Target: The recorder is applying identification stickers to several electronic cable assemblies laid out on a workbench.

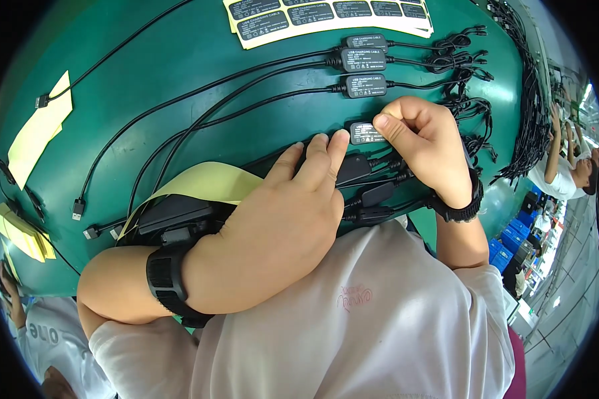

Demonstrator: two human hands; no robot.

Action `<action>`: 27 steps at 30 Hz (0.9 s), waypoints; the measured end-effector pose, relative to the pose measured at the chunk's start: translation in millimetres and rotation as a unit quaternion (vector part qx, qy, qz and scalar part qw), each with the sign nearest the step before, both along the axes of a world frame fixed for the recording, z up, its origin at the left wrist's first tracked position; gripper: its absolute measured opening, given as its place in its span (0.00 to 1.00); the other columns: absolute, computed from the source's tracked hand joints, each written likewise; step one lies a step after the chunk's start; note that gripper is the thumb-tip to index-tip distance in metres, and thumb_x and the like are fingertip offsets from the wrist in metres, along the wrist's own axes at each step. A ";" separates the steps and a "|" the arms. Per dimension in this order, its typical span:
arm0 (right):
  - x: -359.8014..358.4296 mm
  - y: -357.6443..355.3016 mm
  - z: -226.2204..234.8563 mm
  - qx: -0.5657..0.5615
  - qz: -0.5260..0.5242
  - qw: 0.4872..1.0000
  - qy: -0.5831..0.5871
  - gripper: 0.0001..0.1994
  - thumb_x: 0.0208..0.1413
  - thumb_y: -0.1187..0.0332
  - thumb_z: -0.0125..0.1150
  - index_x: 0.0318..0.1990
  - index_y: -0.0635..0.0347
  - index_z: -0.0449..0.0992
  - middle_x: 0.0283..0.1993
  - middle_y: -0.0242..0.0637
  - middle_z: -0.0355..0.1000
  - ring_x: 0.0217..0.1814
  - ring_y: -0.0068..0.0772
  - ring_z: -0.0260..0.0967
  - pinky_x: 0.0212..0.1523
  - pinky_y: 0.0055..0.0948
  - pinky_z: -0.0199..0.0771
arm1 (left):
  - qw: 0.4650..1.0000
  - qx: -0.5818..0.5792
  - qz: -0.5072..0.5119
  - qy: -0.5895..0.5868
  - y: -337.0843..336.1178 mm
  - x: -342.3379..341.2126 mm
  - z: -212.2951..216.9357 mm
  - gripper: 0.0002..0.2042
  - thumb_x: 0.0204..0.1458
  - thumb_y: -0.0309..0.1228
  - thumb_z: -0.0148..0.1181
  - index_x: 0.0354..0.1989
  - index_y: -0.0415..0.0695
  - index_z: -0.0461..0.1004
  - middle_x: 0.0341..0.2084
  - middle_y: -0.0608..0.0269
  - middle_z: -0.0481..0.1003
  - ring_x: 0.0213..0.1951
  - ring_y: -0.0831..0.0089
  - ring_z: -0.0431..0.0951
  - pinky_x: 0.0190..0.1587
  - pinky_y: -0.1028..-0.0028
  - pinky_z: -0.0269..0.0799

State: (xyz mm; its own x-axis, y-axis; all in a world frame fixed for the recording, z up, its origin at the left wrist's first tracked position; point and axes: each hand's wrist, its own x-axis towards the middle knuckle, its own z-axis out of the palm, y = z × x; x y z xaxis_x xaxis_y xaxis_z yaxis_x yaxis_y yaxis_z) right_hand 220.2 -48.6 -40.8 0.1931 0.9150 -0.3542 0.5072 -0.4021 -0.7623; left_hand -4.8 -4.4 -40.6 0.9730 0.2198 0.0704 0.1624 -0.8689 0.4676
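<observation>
Black label [364, 133], long axis left-right, at right hand [429, 146].

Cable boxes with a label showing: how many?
4: top box, second box, third box in a column beyond the right hand; fourth box at its thumb. Others may be hidden.

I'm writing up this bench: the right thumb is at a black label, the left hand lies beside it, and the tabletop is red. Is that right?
No, the tabletop is green, not red, as the head view shows. The right hand has its thumb at a black label, and the left hand lies beside it.
</observation>
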 end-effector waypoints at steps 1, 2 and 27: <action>0.4 -0.1 -0.3 -0.002 -0.004 1.000 0.007 0.10 0.57 0.71 0.63 0.26 0.65 0.74 0.16 0.25 0.60 0.20 0.14 0.51 0.19 0.22 0.52 | 1.000 0.000 0.001 0.000 -0.1 0.1 -0.1 0.08 0.45 0.26 0.53 0.28 0.31 0.70 0.58 0.26 0.63 0.57 0.44 0.69 0.60 0.57 0.67; 0.6 -0.2 -0.7 0.002 0.002 1.000 -0.003 0.10 0.57 0.71 0.63 0.25 0.65 0.75 0.16 0.25 0.60 0.20 0.14 0.52 0.19 0.22 0.52 | 1.000 0.006 0.000 0.004 -0.2 0.2 -0.1 0.08 0.45 0.26 0.53 0.28 0.31 0.70 0.58 0.26 0.63 0.57 0.44 0.69 0.60 0.57 0.67; -7.7 -4.1 2.1 0.049 -0.005 0.997 -0.054 0.12 0.50 0.69 0.72 0.22 0.64 0.75 0.16 0.29 0.66 0.18 0.16 0.57 0.19 0.21 0.59 | 1.000 0.010 -0.004 0.008 0.2 -0.7 0.1 0.08 0.45 0.27 0.53 0.29 0.32 0.71 0.58 0.27 0.63 0.57 0.45 0.69 0.60 0.57 0.67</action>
State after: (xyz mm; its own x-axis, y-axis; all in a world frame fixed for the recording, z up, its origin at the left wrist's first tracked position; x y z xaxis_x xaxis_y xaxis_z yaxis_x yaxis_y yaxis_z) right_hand 212.5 -52.7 -38.7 0.2349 0.9421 -0.2394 0.5842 -0.3337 -0.7399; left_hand -5.5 -4.2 -40.5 0.9759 0.2106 0.0579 0.1631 -0.8789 0.4482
